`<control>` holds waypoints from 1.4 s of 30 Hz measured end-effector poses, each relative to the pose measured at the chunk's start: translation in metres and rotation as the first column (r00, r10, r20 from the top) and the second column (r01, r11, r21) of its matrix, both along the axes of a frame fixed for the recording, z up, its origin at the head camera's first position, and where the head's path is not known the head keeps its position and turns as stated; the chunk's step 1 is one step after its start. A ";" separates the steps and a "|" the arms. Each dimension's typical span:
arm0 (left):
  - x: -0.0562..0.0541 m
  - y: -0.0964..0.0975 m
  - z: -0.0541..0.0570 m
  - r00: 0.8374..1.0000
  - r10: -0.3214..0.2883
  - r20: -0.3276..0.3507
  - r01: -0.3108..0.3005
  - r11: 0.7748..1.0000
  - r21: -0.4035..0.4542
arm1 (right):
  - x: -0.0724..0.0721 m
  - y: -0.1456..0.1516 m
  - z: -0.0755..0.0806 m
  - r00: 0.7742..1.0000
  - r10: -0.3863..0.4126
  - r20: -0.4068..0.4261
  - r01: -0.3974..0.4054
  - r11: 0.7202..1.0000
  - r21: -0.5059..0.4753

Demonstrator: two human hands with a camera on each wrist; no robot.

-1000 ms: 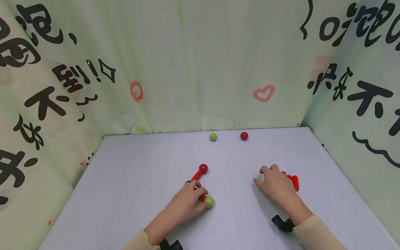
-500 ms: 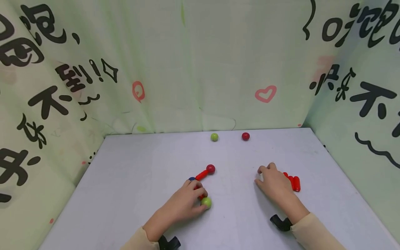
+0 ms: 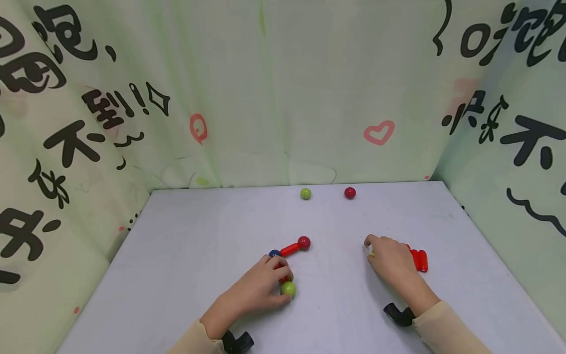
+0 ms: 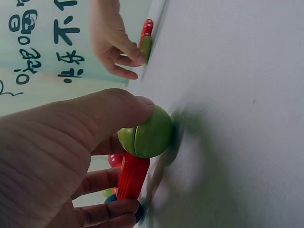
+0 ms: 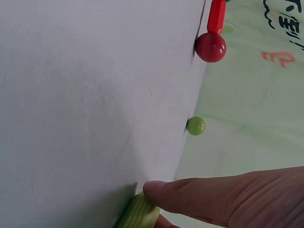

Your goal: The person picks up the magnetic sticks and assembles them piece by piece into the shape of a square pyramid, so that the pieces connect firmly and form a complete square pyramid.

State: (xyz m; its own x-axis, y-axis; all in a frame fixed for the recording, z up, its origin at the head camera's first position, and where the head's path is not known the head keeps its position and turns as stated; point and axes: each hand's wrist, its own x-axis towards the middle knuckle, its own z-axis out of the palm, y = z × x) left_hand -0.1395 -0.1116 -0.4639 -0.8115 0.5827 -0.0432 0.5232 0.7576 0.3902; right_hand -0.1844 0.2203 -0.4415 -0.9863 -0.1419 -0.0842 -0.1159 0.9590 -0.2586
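My left hand holds a bent chain of toy balls and rods, thumb on its green ball and fingers around the red rod and blue ball. From the blue ball, a second red rod runs to a red ball at the far end. On the right, my right hand pinches a ribbed green rod between thumb and fingers, close over the table. Most of that rod is hidden by the hand in the head view.
Several red rods lie just right of my right hand. A loose green ball and a loose red ball rest near the back edge of the white table. Printed curtains stand around the back and sides.
The chain has turned in my left hand: its red ball end swung right, its green ball came slightly nearer. My right thumb and fingers have closed on the green rod.
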 end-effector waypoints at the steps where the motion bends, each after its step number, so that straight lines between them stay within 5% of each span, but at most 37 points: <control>1: 0.000 0.000 0.000 1.000 -0.002 0.002 0.002 1.000 0.002 | 0.000 -0.001 0.000 1.000 0.007 -0.004 -0.007 1.000 -0.004; 9: -0.001 0.000 -0.001 1.000 -0.003 0.003 0.003 1.000 0.006 | 0.004 -0.008 -0.005 0.999 0.051 -0.010 -0.052 0.988 -0.147; 18: -0.003 -0.002 -0.002 1.000 -0.007 0.012 0.006 0.999 0.035 | 0.007 -0.027 -0.005 0.996 0.090 0.026 -0.072 0.916 -0.395; 23: -0.003 -0.003 -0.004 1.000 -0.009 0.024 0.007 0.999 0.047 | 0.010 -0.040 -0.005 0.983 0.127 0.131 -0.049 0.877 -0.478; 28: -0.005 -0.003 -0.004 1.000 -0.019 0.024 0.018 0.999 0.043 | 0.012 -0.050 -0.008 0.945 0.247 0.214 -0.102 0.845 -0.525; 34: -0.005 -0.004 -0.002 0.999 -0.026 0.027 0.024 0.999 0.045 | 0.016 -0.063 -0.010 0.863 0.371 0.342 -0.079 0.768 -0.635; 42: -0.006 -0.005 -0.003 0.999 -0.032 0.016 0.031 0.998 0.060 | 0.021 -0.083 -0.015 0.815 0.450 0.366 -0.118 0.747 -0.655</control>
